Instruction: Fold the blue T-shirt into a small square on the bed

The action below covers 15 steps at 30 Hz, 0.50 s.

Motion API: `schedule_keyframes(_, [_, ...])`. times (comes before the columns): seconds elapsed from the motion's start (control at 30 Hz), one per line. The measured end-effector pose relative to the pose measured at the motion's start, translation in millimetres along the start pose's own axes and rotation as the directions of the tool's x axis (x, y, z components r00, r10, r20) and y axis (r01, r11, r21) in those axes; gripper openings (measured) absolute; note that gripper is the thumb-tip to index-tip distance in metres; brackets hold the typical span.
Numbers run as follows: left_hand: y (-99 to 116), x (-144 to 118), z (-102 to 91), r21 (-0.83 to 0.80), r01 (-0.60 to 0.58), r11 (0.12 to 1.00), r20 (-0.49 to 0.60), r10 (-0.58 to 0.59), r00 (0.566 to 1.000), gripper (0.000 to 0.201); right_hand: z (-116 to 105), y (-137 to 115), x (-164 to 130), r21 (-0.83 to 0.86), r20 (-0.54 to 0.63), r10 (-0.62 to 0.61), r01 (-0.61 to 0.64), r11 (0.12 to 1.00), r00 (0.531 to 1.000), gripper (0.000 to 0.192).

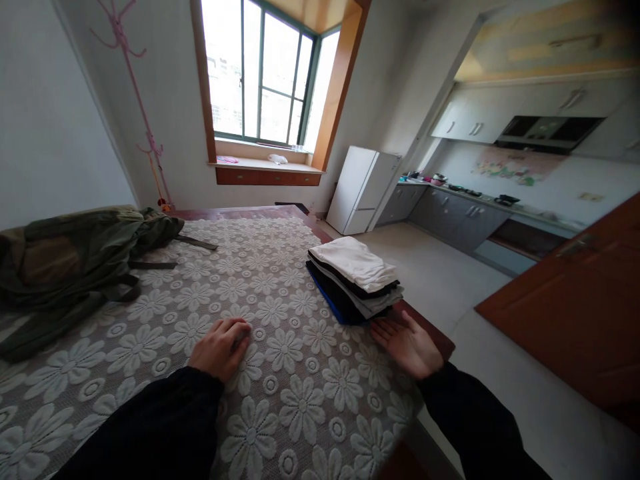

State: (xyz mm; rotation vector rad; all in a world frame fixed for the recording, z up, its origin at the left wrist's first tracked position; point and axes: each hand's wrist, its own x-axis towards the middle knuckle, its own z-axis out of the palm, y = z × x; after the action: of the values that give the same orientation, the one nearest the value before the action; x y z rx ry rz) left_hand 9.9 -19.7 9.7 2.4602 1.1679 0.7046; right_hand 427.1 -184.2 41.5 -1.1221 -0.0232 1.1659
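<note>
A stack of folded clothes (pixel 355 270) sits near the right edge of the table, with white on top and grey, black and blue layers below. My right hand (pixel 407 343) is beside its near corner, palm turned up and fingers stretched out. Its fingertips are close to the bottom of the stack; whether they touch it I cannot tell. Resting on the flowered lace tablecloth (pixel 303 403), my left hand (pixel 221 347) has its fingers curled in, and no object shows in it. It is well to the left of the clothes.
A green backpack (pixel 85 257) lies at the table's left side, its straps on the cloth. Behind the table stand a pink coat rack (pixel 137 87) and a white fridge (pixel 353 190). A brown door (pixel 575 313) stands to the right, with kitchen cabinets (pixel 445 210) beyond.
</note>
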Motion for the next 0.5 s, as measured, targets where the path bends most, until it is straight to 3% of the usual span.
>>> schedule_keyframes(0.17, [1, 0, -0.8, 0.002, 0.008, 1.000, 0.012, -0.008, 1.000, 0.026, 2, -12, 25, 0.019, -0.069, -0.012, 0.013, 1.000, 0.998, 0.030])
schedule_keyframes(0.33, [0, 0, -0.5, 0.023, 0.002, 1.000, 0.001, -0.002, 1.000, 0.025, 5, -14, 27, -0.069, -0.050, -0.060, 0.057, 0.996, 0.997, 0.034])
schedule_keyframes(0.5, [0, 0, -0.9, 0.009, -0.011, 1.000, 0.000, 0.011, 1.000, 0.025, 16, -14, 28, -0.097, -0.032, -0.168, 0.164, 0.982, 0.985, 0.026])
